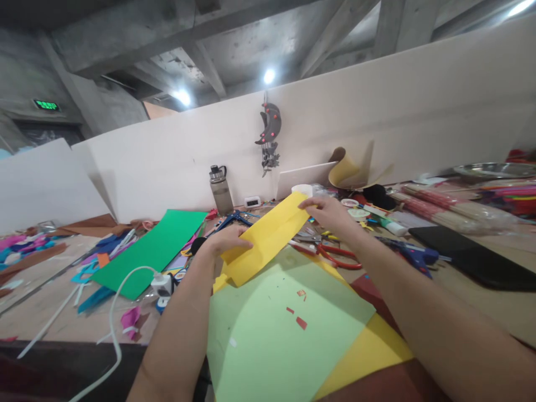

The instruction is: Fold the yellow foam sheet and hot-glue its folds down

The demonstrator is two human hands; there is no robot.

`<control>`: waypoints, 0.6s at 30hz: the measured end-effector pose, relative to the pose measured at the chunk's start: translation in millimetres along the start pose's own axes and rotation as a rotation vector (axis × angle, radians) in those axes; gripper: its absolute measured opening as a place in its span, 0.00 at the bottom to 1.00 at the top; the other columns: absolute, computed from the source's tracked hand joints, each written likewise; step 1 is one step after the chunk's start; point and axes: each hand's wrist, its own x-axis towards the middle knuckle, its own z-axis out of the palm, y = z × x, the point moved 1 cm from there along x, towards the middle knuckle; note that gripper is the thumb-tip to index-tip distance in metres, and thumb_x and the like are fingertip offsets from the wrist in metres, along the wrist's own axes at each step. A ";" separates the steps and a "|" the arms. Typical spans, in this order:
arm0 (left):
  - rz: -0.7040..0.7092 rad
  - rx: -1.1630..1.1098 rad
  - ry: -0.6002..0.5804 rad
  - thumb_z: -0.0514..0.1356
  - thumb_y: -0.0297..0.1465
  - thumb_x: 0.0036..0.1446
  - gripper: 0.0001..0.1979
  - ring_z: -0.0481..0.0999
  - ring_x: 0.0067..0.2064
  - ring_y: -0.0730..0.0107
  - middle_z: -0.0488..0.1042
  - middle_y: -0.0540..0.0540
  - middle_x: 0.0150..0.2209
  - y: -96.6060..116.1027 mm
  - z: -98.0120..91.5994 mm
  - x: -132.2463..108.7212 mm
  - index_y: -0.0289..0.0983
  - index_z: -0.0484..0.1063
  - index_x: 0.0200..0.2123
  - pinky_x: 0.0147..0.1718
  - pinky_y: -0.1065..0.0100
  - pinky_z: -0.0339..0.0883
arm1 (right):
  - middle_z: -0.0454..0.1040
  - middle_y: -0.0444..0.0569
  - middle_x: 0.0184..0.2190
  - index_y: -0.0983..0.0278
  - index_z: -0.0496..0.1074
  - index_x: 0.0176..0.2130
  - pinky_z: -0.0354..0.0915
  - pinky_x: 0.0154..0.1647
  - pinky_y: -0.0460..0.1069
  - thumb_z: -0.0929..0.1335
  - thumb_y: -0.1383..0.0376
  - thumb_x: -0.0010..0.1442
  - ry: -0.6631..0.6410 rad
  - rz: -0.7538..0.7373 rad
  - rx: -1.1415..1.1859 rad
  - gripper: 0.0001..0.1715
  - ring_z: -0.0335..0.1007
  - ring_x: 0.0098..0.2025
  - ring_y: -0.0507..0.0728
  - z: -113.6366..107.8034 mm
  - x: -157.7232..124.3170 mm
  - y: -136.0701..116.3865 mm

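The strip [272,234] is a bright, plain yellow, longer than it is wide, with straight long edges. It is held over the far edge of the pale green sheet [276,346], slanting from near left up to far right. Its face is mostly smooth and evenly coloured, paler toward the far right end. At the near left end it bends, and a darker, shaded portion shows by the thumb; whether that is a crease or only a curl is hard to tell. Whether its near corner touches the pale green sheet cannot be told either.

The left hand [226,241] grasps the strip by its left side, thumb laid on the upper face, the other fingers largely hidden. The right hand [324,211] pinches the strip's far right end between thumb and fingers.

Small red scraps [301,322] lie on the pale green sheet, and a yellow sheet [368,354] shows from under its right side. Red-handled scissors [338,258] lie to the right of the strip, a dark green sheet [153,254] to the left, and a bottle [221,194] stands at the far side, by the white wall [167,151].
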 end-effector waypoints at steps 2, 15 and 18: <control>-0.030 0.032 0.012 0.68 0.34 0.42 0.15 0.80 0.37 0.62 0.82 0.49 0.36 -3.6 -3.2 0.7 0.40 0.80 0.37 0.29 0.72 0.71 | 0.81 0.47 0.36 0.61 0.79 0.45 0.69 0.30 0.48 0.66 0.70 0.50 -0.218 0.008 -0.066 0.23 0.74 0.28 0.54 -8.9 1.1 0.5; 0.037 0.071 -0.105 0.70 0.36 0.40 0.15 0.77 0.32 0.65 0.79 0.51 0.31 -0.4 3.4 1.8 0.38 0.80 0.35 0.27 0.73 0.66 | 0.77 0.53 0.42 0.63 0.78 0.28 0.69 0.48 0.57 0.75 0.66 0.44 0.004 -0.241 -0.127 0.06 0.73 0.46 0.63 -14.0 8.1 0.9; 0.063 0.009 -0.193 0.69 0.37 0.41 0.17 0.77 0.34 0.67 0.80 0.52 0.34 0.0 8.9 5.2 0.38 0.78 0.37 0.30 0.73 0.67 | 0.79 0.49 0.35 0.63 0.78 0.33 0.71 0.39 0.53 0.74 0.63 0.47 -0.039 -0.067 0.060 0.10 0.76 0.37 0.59 -14.7 3.8 -2.8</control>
